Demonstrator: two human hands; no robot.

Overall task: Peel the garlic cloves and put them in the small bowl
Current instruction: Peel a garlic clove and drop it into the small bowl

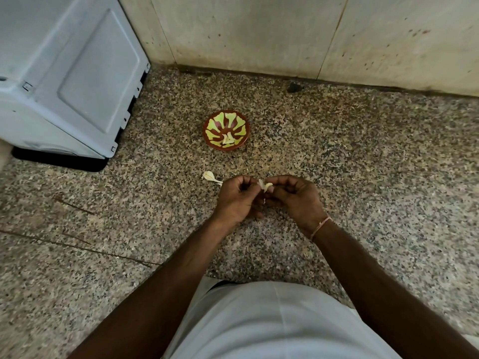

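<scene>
Mid-peel; both hands meet at centre frame over the speckled counter point(363, 164); left hand point(237, 199) and right hand point(294, 198) each have fingers curled, pinching one garlic clove point(265, 186) between them, skin partly lifted by the look of it; small bowl point(226, 130) sits above the hands, well apart, with a few pale peeled cloves point(228, 139) already inside; loose peel point(211, 176) lies on the counter just left of the left hand; judged partway done: this clove is unfinished and not yet in the bowl; no other unpeeled cloves visible; grey appliance point(70, 76) upper left.
</scene>
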